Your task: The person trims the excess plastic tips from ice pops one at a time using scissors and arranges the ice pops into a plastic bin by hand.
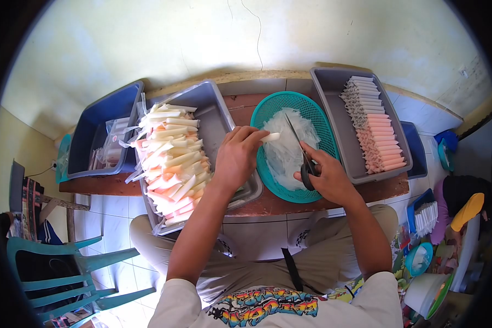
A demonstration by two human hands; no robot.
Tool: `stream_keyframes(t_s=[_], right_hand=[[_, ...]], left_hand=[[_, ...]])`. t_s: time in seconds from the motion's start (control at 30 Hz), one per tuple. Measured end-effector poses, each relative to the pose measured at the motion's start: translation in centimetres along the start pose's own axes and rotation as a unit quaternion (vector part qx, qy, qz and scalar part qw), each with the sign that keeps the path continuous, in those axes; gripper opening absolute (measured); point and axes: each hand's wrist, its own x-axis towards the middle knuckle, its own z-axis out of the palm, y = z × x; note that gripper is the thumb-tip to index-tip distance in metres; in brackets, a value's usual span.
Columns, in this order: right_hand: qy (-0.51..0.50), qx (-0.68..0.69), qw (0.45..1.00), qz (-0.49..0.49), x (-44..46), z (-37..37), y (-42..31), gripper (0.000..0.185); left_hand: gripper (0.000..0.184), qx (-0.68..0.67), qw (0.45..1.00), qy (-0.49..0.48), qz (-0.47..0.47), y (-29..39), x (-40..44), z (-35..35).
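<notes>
My left hand (236, 156) pinches a short white ice pop (271, 137) in a plastic tube, above the left side of a green mesh basket (258, 117). Clear plastic scraps (291, 164) lie heaped in that basket. In my right hand (333, 177) is a pair of black-handled scissors (310, 176), its blades pointing up and left over the scraps, apart from the ice pop. To the left, a grey tray (216, 106) carries a big pile of white, yellowish and pink ice pops (175, 156). On the right, another grey tray (331, 117) holds ice pops in a neat column (385, 136), white ones above pink.
The trays stand on a reddish wooden bench (268, 206) against a wall. At the far left is a dark blue tub (93, 123) with packaged items. A green plastic chair (54, 276) stands lower left. Another person (464, 199) is at the right, near bowls and containers.
</notes>
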Motion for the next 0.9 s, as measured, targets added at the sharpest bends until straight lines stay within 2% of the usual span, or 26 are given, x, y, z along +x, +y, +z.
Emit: stream_keyframes(t_s=[0.17, 0.4, 0.9], right_hand=[[0.037, -0.125, 0.991, 0.016, 0.4, 0.4, -0.6, 0.085], [0.052, -0.161, 0.985, -0.017, 1.8, 3.4, 2.6, 0.085], [0.041, -0.236, 0.97, 0.048, 4.0, 6.4, 4.6, 0.087]], left_hand=[[0.032, -0.011, 1.0, 0.018, 0.014, 0.2, 0.2, -0.1], [0.034, -0.027, 0.999, 0.031, 0.016, 0.2, 0.2, 0.1], [0.034, -0.019, 0.999, 0.034, 0.016, 0.0, 0.1, 0.1]])
